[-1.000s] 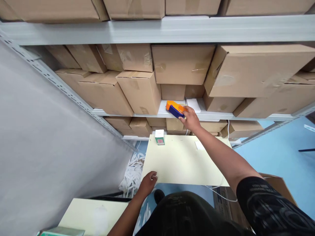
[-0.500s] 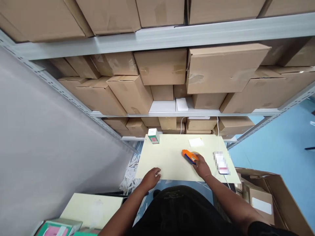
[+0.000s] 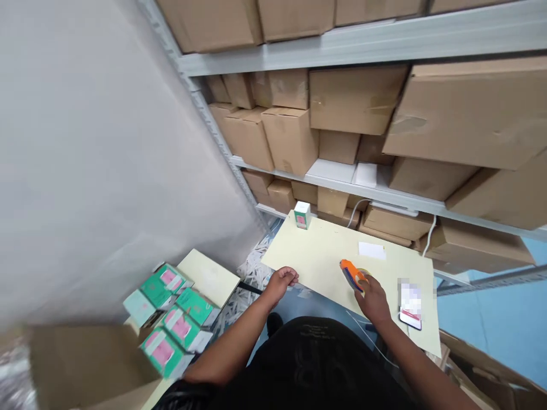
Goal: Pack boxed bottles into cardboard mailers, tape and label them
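My right hand [image 3: 375, 298] is closed round an orange and blue tape dispenser [image 3: 351, 273], which rests on the pale yellow table [image 3: 325, 256]. My left hand [image 3: 280, 280] curls over the table's near left edge, its fingers bent on the rim. A small white and green box [image 3: 302, 214] stands upright at the table's far left corner. A white slip of paper [image 3: 371, 250] lies beyond the dispenser. A phone [image 3: 411, 304] with a cable lies to the right of my right hand.
Metal shelving [image 3: 367, 45] packed with brown cartons fills the back. Several green and pink boxes [image 3: 171, 313] lie on a low surface at the lower left, beside an open carton [image 3: 77, 359]. White scraps [image 3: 252, 267] litter the floor left of the table. A grey wall stands at the left.
My right hand brought the tape dispenser down from the shelf onto the table. My view has since swung left, bringing the green boxes into sight.
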### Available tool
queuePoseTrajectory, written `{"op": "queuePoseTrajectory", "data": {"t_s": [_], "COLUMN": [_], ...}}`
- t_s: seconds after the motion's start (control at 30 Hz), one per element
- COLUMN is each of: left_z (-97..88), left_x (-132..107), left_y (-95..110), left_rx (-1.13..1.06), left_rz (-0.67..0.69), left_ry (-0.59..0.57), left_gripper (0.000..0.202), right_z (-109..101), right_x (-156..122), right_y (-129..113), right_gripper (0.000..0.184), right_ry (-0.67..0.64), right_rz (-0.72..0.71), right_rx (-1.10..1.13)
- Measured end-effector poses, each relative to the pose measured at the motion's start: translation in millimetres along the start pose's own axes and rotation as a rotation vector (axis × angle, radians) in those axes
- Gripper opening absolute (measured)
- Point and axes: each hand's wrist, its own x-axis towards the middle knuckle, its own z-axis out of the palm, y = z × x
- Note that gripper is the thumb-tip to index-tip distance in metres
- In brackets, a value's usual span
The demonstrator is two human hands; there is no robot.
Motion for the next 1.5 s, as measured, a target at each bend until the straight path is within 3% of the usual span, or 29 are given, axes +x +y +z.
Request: {"op": "queuePoseTrajectory", "data": {"t_s": [0.23,0.47,0.73,0.93,1.17,1.5], "left_z": [-26.7,-86.8,-172.5,-217.5,-232.5,-219.7], "left_x": [-39,-90,-175,-228,-264,-276], "left_y": [-23,-56,-94,-106,-121,-139], "left_rx": [-0.028,-0.002,0.075,0.132,0.147,0.124], "left_rz": [0.019,0.028,0.111,0.121,0.103,-0.030], "left_ry": [0.091,0.172,0.281,0.388,0.523,0.824], "left_gripper": [0.029,0.020,0.018,0.029,0.026,0.027], "right_z": [2,30,65,87,108,123], "right_x": [-2,-19,-35,-32,-12,42], "right_y": [-56,-113,-236,-309,-349,-388], "right_gripper": [0.030,0.030,0.029,0.029,0.031,0.031], "right_ry": [-0.001,-0.107,-0.276,-0.319,-0.434,-0.640], "right_rz": [-0.192,-0.236,-0.323,-0.401,-0.486,-0.649], "right_rx": [0.070,0.116,0.222,0.325,0.412,0.499]}}
